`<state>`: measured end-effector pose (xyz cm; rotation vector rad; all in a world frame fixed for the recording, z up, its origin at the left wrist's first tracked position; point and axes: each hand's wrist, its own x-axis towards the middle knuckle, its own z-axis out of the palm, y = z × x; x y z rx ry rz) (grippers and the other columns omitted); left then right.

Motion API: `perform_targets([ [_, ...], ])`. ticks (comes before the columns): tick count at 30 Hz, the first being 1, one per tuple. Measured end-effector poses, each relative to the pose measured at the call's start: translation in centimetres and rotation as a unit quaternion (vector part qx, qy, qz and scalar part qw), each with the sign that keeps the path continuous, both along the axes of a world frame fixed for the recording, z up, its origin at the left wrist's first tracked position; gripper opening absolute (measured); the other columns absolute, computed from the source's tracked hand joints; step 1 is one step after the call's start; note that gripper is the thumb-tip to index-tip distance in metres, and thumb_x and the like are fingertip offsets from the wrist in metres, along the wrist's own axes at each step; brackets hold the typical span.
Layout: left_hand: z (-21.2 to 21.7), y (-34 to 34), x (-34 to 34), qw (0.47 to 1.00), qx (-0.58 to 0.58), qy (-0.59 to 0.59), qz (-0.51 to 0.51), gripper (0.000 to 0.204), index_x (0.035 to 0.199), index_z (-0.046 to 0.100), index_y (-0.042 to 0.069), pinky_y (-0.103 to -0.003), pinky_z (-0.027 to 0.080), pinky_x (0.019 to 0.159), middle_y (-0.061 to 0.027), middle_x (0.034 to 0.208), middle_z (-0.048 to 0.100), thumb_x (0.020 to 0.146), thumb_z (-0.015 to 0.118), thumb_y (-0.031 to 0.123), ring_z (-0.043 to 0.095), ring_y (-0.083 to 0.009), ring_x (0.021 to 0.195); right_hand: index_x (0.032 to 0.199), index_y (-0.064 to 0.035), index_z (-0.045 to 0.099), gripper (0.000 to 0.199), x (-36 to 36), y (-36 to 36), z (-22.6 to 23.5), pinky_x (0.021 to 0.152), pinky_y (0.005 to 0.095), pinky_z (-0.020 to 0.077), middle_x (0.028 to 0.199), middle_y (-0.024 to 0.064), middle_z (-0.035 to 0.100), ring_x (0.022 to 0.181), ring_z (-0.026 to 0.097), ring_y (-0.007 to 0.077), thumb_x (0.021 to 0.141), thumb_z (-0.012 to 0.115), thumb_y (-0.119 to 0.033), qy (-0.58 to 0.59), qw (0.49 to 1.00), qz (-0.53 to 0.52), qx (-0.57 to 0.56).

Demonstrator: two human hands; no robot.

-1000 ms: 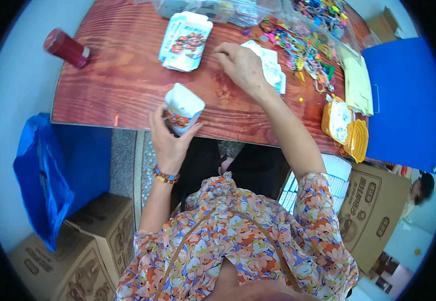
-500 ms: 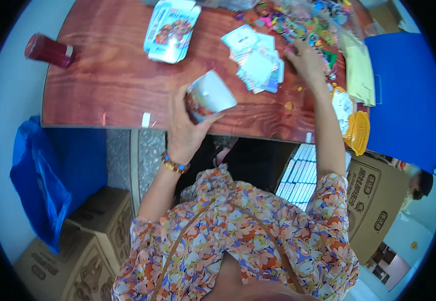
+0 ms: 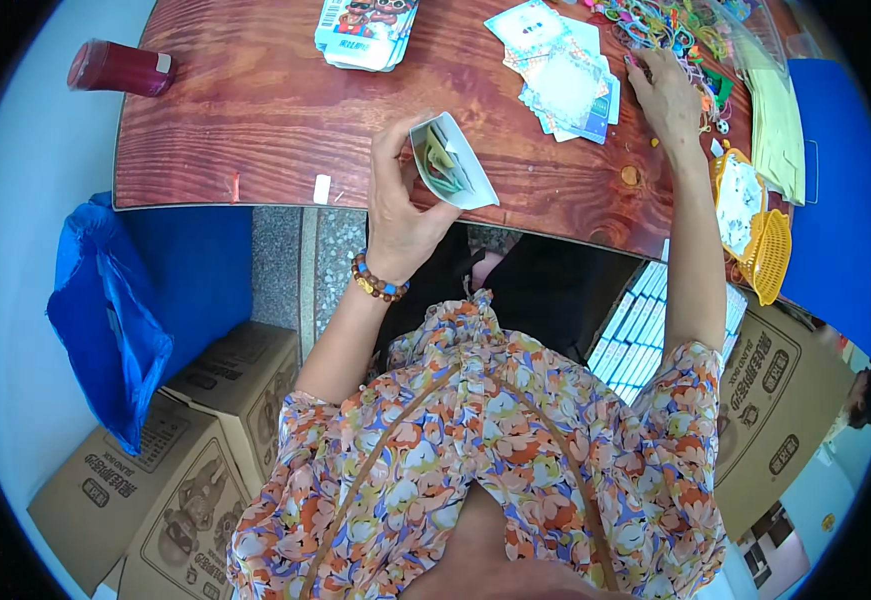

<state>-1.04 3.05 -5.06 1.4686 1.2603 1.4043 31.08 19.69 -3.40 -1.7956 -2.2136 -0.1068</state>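
Just above the frame's centre, our left hand (image 3: 405,225) curls fingers and thumb around a small open carton (image 3: 473,180), greenish contents (image 3: 439,158) showing inside. Toward the upper right, our right hand (image 3: 671,108), fingers partly bent, is at the edge of a colourful trinket pile (image 3: 680,40); we cannot tell whether they grip anything. Left of it lie loose cards (image 3: 567,85).

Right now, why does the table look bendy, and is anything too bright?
Head view: the front edge of the table curves, as fisheye lenses bend straight lines; head view too: the cards look washed out, probably by glare.
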Motion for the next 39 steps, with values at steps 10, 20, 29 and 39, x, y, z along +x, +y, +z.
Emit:
perform_targets([
  [10, 0.2, -0.1, -0.1, 0.999, 0.019, 0.006, -0.032, 0.089, 0.141, 0.038, 0.009, -0.037, 0.046, 0.108, -0.0109, 0.142, 0.042, 0.066, 0.085, -0.004, 0.049, -0.0246, 0.130, 0.118, -0.0074, 0.065, 0.033, 1.1, 0.5, -1.3, 0.087, 0.0430, 0.0503, 0.113, 0.0139, 0.064, 0.104, 0.064, 0.0347, 0.097, 0.054, -0.031, 0.017, 0.999, 0.010, 0.026],
  [20, 1.3, 0.0, 0.4, 0.992, -0.033, 0.124, 0.010, 0.088, 0.137, 0.039, 0.005, -0.041, 0.050, 0.096, -0.0143, 0.123, 0.049, 0.064, 0.089, 0.008, 0.055, -0.0298, 0.116, 0.117, -0.0083, 0.066, 0.030, -2.7, -2.3, 1.8, 0.083, 0.0400, 0.0526, 0.114, 0.0105, 0.066, 0.100, 0.067, 0.0312, 0.097, 0.058, -0.029, -0.026, 0.997, -0.049, 0.046],
  [29, 2.0, 0.1, 2.5, 0.980, 0.000, 0.187, 0.066, 0.088, 0.130, 0.042, 0.000, -0.044, 0.047, 0.089, -0.0190, 0.116, 0.051, 0.062, 0.093, 0.021, 0.053, -0.0360, 0.108, 0.105, -0.0036, 0.067, 0.025, -11.3, -15.6, 5.1, 0.075, 0.0328, 0.0554, 0.109, 0.0139, 0.069, 0.092, 0.068, 0.0247, 0.081, 0.074, -0.004, 0.323, 0.914, 0.200, 0.141],
  [39, 1.3, -1.4, 4.6, 0.996, -0.051, 0.038, 0.058, 0.090, 0.135, 0.038, 0.002, -0.042, 0.050, 0.086, -0.0184, 0.120, 0.051, 0.064, 0.091, 0.016, 0.058, -0.0339, 0.107, 0.119, -0.0004, 0.064, 0.047, -13.4, -17.9, 2.8, 0.078, 0.0354, 0.0578, 0.117, 0.0199, 0.065, 0.099, 0.069, 0.0308, 0.075, 0.080, -0.004, 0.338, 0.901, 0.220, 0.158],
])
